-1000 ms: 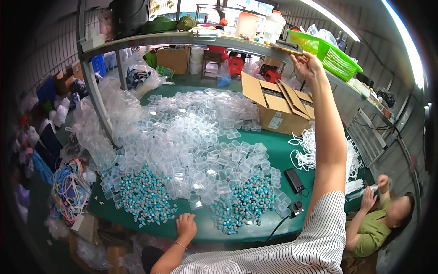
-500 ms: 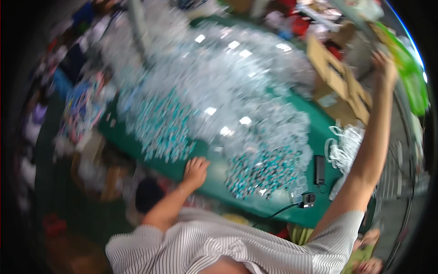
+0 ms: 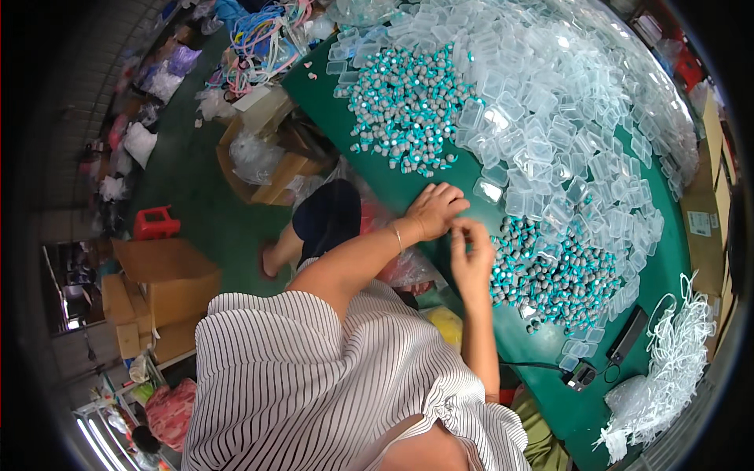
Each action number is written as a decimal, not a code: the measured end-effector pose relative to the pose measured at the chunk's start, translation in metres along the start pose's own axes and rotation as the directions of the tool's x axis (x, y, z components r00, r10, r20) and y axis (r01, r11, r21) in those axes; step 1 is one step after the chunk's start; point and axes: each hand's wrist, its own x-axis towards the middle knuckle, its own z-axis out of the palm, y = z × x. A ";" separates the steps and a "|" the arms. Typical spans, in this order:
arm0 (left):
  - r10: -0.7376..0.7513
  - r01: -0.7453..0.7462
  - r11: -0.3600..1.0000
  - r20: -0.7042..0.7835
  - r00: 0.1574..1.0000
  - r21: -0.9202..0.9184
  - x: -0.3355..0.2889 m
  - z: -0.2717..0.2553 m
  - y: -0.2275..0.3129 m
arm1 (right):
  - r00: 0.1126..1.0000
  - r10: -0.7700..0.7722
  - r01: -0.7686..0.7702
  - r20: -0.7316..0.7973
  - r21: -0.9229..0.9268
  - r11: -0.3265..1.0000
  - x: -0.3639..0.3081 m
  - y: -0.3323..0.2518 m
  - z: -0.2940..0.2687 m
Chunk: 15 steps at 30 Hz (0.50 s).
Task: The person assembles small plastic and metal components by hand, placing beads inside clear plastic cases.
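Showing right hand (image 3: 472, 255) brought down from an earlier raised reach at the shelf, now bending in just beside left hand (image 3: 433, 210) over green table (image 3: 382, 182). Keeping left hand by the table's near edge, as before. Curling left fingers close together; bending right thumb and fingers inward at the left ones, touching or nearly so; cannot tell anything clamped in either. Bringing newly into view, well left of left hand, brown floor carton (image 3: 184, 302). Listing containers next: clear plastic boxes (image 3: 522, 188), heaping loosely beyond and to the right of both hands, contents too small to tell. Bordering these in teal and grey: first pile of small pieces (image 3: 404, 106), just beyond left hand; second pile of small pieces (image 3: 554, 275), just right of right hand. Holding clear plastic bag (image 3: 255, 157), left of left hand: open cardboard box (image 3: 276, 193). Standing well right of right hand: labelled carton (image 3: 704, 251), contents hidden. Lying nearer than that carton: white cords (image 3: 671, 369).
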 end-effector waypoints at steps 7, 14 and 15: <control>0.026 -0.026 1.000 0.014 1.000 0.017 -0.001 0.001 -0.001 | 0.974 -0.179 0.156 -0.142 -0.156 0.975 -0.019 0.037 0.036; -0.003 0.003 1.000 0.024 1.000 -0.004 -0.001 -0.003 0.001 | 0.954 -0.195 0.147 -0.229 -0.212 0.966 -0.024 0.047 0.044; 0.012 -0.012 1.000 0.019 1.000 0.000 -0.001 -0.002 0.001 | 0.952 -0.205 0.156 -0.225 -0.217 0.964 -0.022 0.046 0.044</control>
